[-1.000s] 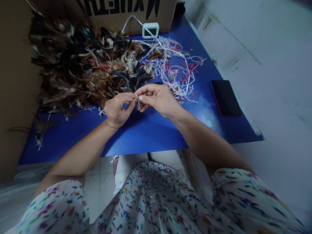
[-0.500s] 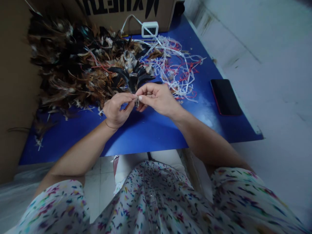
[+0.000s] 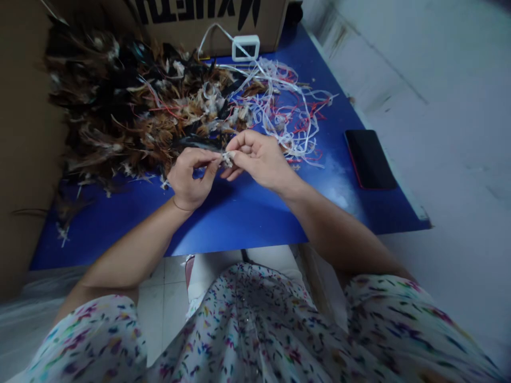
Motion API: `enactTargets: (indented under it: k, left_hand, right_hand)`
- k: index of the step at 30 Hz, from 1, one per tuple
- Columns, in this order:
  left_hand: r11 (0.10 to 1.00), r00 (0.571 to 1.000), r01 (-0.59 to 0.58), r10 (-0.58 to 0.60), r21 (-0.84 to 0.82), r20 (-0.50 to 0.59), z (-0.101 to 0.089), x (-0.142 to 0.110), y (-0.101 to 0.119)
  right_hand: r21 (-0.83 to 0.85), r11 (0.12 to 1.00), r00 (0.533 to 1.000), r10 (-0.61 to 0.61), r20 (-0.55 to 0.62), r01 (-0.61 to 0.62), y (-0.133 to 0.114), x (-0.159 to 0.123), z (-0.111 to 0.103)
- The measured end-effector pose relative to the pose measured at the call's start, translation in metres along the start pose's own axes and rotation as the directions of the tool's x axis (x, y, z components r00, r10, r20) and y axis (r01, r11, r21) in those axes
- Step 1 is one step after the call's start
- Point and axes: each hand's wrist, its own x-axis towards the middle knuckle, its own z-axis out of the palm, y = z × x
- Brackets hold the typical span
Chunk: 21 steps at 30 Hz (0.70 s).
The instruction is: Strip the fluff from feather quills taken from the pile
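My left hand [image 3: 191, 178] and my right hand [image 3: 257, 159] meet above the blue table [image 3: 239, 213], both pinched on the quill end of a small bunch of dark feathers [image 3: 199, 142]. The bunch points left, lying low toward the big heap of brown and black feathers [image 3: 131, 106]. A pale bit of binding shows between my fingertips. A tangle of white and red plastic strips [image 3: 287, 111] lies just beyond my right hand.
A black phone [image 3: 369, 159] rests on the table's right side. A cardboard box [image 3: 207, 21] stands at the back, with a white charger and cable [image 3: 245, 47] before it. Brown board closes the left side; a pale wall runs along the right.
The dark feather bunch, upright and fanned before, has tipped over to the left and lower. My hands stayed nearly in place, still pinched together.
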Motion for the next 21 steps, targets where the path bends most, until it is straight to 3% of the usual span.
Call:
enactTargets:
  k: [11, 16, 21]
  left_hand:
    - [0.957, 0.97, 0.23, -0.24, -0.178, -0.032, 0.005, 0.005, 0.01]
    - [0.884, 0.887, 0.461, -0.461, -0.078, 0.014, 0.002, 0.008, 0.02]
    - [0.856, 0.86, 0.51, -0.507, -0.087, 0.05, 0.0, 0.01, 0.021]
  right_hand:
    - [-0.037, 0.999, 0.999, -0.036, -0.008, 0.036, -0.004, -0.002, -0.004]
    - [-0.094, 0.992, 0.996, -0.088, -0.009, 0.086, -0.011, -0.006, -0.004]
    - [-0.127, 0.988, 0.995, -0.095, -0.034, 0.09, -0.015, -0.008, -0.003]
